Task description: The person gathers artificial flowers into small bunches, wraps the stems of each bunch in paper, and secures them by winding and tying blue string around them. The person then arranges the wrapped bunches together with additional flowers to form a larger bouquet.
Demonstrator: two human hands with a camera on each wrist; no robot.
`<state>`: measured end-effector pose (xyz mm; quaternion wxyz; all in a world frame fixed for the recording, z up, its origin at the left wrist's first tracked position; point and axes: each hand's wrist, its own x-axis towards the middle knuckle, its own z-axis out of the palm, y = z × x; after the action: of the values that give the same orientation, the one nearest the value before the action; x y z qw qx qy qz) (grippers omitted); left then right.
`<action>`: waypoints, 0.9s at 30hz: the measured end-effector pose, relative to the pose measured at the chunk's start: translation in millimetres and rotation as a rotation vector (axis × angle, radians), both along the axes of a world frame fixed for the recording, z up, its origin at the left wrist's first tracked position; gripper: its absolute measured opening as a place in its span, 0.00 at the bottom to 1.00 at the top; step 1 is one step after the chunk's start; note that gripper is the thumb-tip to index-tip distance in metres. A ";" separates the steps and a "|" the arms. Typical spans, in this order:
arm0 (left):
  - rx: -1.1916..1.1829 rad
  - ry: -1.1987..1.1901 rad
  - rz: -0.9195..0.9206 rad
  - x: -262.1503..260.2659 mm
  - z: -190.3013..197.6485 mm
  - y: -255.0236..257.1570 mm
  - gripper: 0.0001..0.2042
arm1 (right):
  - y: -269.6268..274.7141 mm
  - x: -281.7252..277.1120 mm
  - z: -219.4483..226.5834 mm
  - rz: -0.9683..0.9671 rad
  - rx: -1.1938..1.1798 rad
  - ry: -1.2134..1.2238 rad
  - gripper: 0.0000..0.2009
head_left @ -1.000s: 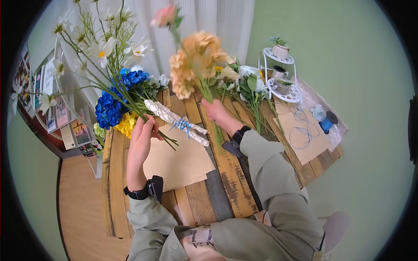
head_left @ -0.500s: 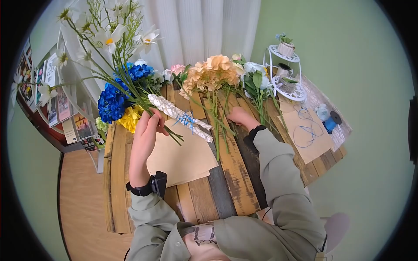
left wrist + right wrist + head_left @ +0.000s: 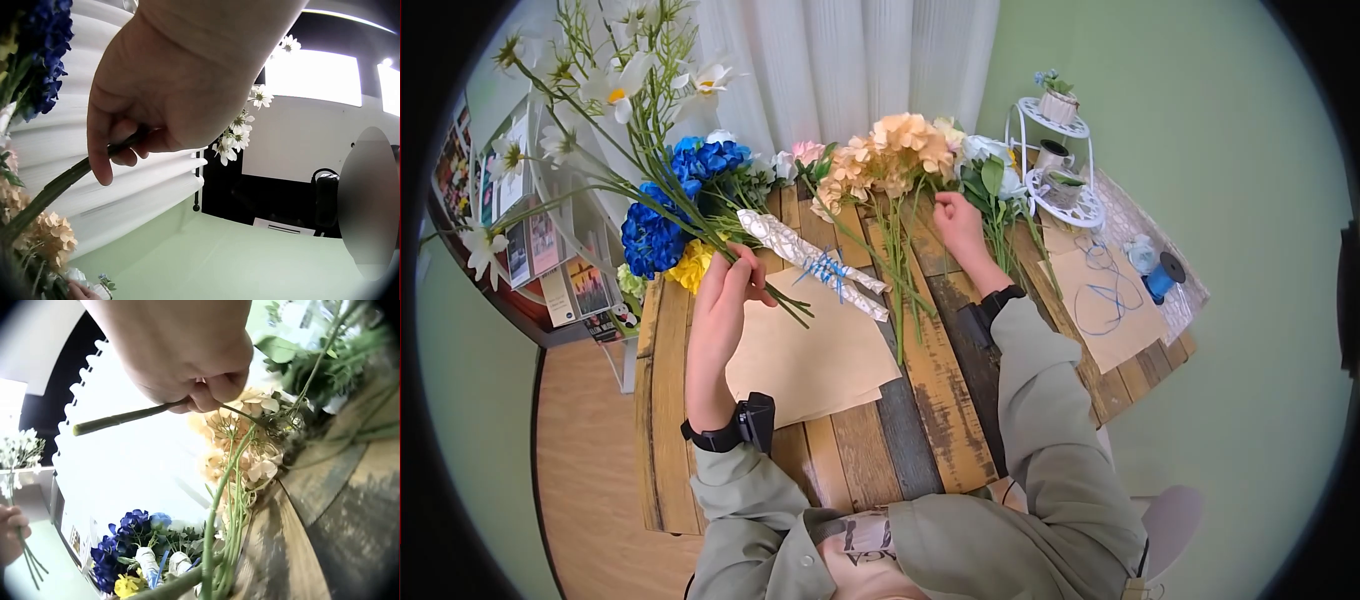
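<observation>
My left hand [image 3: 727, 300] grips the stems of tall white daisy-like flowers [image 3: 618, 92], whose heads rise at the upper left. In the right wrist view my right hand [image 3: 194, 369] pinches a single green stem [image 3: 119, 419]. In the head view that hand [image 3: 962, 232] is at the back of the table, just right of the peach flowers [image 3: 900, 150], which lie with their stems toward me. Blue flowers [image 3: 655, 235] and yellow flowers [image 3: 690, 265] lie beside two white-wrapped bundles [image 3: 785, 245] tied with blue string.
Brown paper sheets [image 3: 805, 350] lie on the wooden table [image 3: 860, 455]. At the right are a white two-tier stand [image 3: 1065, 205], a blue spool [image 3: 1165, 275] and another paper [image 3: 1105, 325] with blue string. White-headed flowers [image 3: 985, 150] lie at the back; a magazine rack [image 3: 540, 225] stands left.
My right hand has let go of the peach flowers, now lying on the table, and has moved to their right. A pink flower came down with them. The daisies have shifted slightly left.
</observation>
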<state>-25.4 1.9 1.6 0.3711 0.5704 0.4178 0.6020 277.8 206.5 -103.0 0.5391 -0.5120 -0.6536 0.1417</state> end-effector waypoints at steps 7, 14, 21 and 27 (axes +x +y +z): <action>0.003 -0.004 0.008 0.1 3.8 0.8 0.08 | -8.0 15.6 30.4 -0.060 0.271 -0.147 0.17; 0.016 0.016 0.014 -3.8 -2.1 2.8 0.08 | -15.4 24.9 9.8 -0.108 0.195 -0.325 0.15; -0.005 0.010 0.012 -1.7 -2.9 3.1 0.07 | -20.6 30.1 7.1 -0.091 0.199 -0.555 0.13; -0.014 0.038 0.005 1.8 -3.1 3.9 0.07 | -29.6 24.7 1.9 -0.031 0.281 -0.265 0.14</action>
<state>-23.5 5.8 -1.5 0.3657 0.5779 0.4305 0.5890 302.4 176.9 -101.1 0.5165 -0.4557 -0.7245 -0.0279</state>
